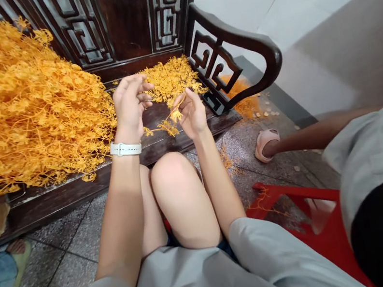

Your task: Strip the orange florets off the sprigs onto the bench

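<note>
Nearest the camera the person's own knees rise between both forearms, so the arms reach forward on either side of them with little slack toward the body. To the right a red plastic stool (322, 224) stands on the speckled floor (70, 252), and beside it another person in a grey shirt (380, 151) stretches a leg toward a pink sandal (266, 143), closing off that side. At the far left edge of the view a green slipper (18, 270) lies on the floor. Ahead, the front edge of the dark wooden surface (74, 190) runs across the view; both hands are raised just above it near its right end. The right grip (191, 111) is pinched shut on an orange sprig (172, 117), whose stem trails down toward the front edge. The left grip (130, 102), with a white watch (125, 148) on the wrist, is half curled and open, holding nothing that can be made out, just beside the sprig. A large orange heap (15, 99) fills the left part of the surface and crowds the left hand. A smaller orange pile (169, 76) lies by the back right corner, against the carved backrest (126, 17), with the curved armrest (235, 53) bounding the right edge.
</note>
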Motion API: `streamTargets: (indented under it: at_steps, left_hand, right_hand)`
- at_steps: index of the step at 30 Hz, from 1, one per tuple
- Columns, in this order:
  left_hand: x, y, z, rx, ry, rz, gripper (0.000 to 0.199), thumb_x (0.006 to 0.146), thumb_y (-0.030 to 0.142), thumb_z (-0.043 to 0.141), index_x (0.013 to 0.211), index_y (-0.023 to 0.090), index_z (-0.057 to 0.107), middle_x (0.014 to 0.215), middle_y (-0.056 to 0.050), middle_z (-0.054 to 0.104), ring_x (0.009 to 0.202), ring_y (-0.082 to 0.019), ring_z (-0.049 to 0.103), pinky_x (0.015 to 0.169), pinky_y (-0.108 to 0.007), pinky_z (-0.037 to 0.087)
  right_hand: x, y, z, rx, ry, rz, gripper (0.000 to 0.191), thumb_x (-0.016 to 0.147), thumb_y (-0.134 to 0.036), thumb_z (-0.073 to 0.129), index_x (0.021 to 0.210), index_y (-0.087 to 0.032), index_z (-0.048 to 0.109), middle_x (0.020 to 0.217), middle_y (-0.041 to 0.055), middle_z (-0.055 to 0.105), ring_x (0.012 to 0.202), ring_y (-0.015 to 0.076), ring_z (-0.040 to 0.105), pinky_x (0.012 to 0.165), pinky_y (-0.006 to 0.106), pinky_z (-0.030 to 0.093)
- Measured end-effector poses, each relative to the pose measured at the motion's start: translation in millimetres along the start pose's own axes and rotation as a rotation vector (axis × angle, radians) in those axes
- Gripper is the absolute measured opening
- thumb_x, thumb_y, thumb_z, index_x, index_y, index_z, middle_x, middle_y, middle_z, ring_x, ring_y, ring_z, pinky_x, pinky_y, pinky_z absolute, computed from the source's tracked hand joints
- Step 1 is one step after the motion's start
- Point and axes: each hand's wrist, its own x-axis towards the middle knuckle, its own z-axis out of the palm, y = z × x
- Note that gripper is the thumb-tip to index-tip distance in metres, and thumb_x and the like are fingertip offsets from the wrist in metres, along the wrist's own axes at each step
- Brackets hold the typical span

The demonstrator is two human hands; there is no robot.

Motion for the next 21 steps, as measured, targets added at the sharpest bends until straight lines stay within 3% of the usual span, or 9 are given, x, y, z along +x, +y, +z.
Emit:
streamTargets:
  at_steps: [4, 6, 8, 14, 19, 21]
  left_hand:
    - [-4, -12, 10.9, 0.134, -0.166, 0.078, 0.018, 0.096, 0.035, 0.082, 0.102, 0.02, 0.075, 0.107, -0.007, 0.079, 0.101, -0.018, 0.075, 0.084, -0.024, 0.059]
    - [-6, -17, 14.3, 0.207, -0.297, 0.118, 0.021, 0.09, 0.03, 0.087, 0.105, 0.019, 0.077, 0.109, -0.007, 0.08, 0.109, -0.021, 0.074, 0.093, -0.029, 0.06]
    - [-6, -21, 15.0, 0.246, -0.339, 0.17, 0.02, 0.088, 0.025, 0.086, 0.105, 0.019, 0.079, 0.108, -0.007, 0.08, 0.109, -0.022, 0.074, 0.095, -0.031, 0.06]
    - [4, -34, 10.6, 0.3, -0.022, 0.226, 0.005, 0.092, 0.024, 0.078, 0.09, 0.02, 0.079, 0.091, -0.006, 0.079, 0.087, -0.019, 0.072, 0.08, -0.026, 0.056]
    - [8, -35, 5.1, 0.357, 0.056, 0.252, 0.012, 0.095, 0.024, 0.073, 0.086, 0.019, 0.079, 0.08, -0.004, 0.075, 0.076, -0.017, 0.067, 0.073, -0.025, 0.051]
    - [9, -35, 2.0, 0.325, 0.068, 0.244, 0.011, 0.095, 0.024, 0.074, 0.086, 0.019, 0.078, 0.072, -0.002, 0.069, 0.068, -0.015, 0.063, 0.067, -0.024, 0.049]
  right_hand:
    - [3, -1, 8, -0.001, -0.122, 0.026, 0.069, 0.091, -0.091, 0.054, 0.093, -0.024, 0.069, 0.08, 0.0052, 0.068, 0.084, 0.0229, 0.072, 0.066, 0.036, 0.063]
    - [4, -3, 14, 0.016, -0.127, 0.043, 0.066, 0.091, -0.088, 0.059, 0.098, -0.024, 0.07, 0.084, 0.006, 0.071, 0.085, 0.023, 0.073, 0.063, 0.034, 0.061]
    - [3, -6, 18, 0.05, -0.131, 0.062, 0.063, 0.09, -0.086, 0.064, 0.103, -0.024, 0.07, 0.087, 0.0054, 0.073, 0.082, 0.0213, 0.073, 0.061, 0.033, 0.061]
    - [-5, -10, 27, 0.129, -0.148, 0.082, 0.058, 0.083, -0.074, 0.081, 0.114, -0.03, 0.06, 0.095, -0.0007, 0.075, 0.072, 0.0144, 0.069, 0.063, 0.03, 0.064]
    - [-12, -8, 35, 0.097, -0.163, 0.007, 0.068, 0.068, -0.051, 0.101, 0.118, -0.032, 0.061, 0.102, -0.0006, 0.074, 0.085, 0.0165, 0.072, 0.075, 0.032, 0.068]
    - [-12, -6, 32, 0.092, -0.135, -0.023, 0.066, 0.067, -0.049, 0.102, 0.116, -0.031, 0.063, 0.1, -0.0003, 0.073, 0.088, 0.0174, 0.072, 0.08, 0.033, 0.068]
